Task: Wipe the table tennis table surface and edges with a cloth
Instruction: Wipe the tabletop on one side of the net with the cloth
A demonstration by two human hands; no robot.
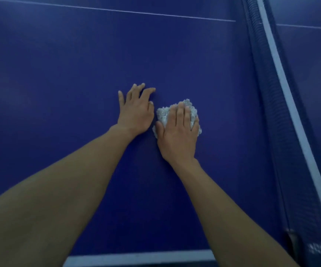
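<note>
Cloth, bunched, sits under the right hand, grip apart and pressing flat, short of the net; the left hand, spread, rests on the tabletop farther from it. Surface wiping seems under way; next, firm strokes netward, edges later.

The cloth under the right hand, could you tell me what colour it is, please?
The cloth is white, with a nubbly texture, seen in the head view.
</note>
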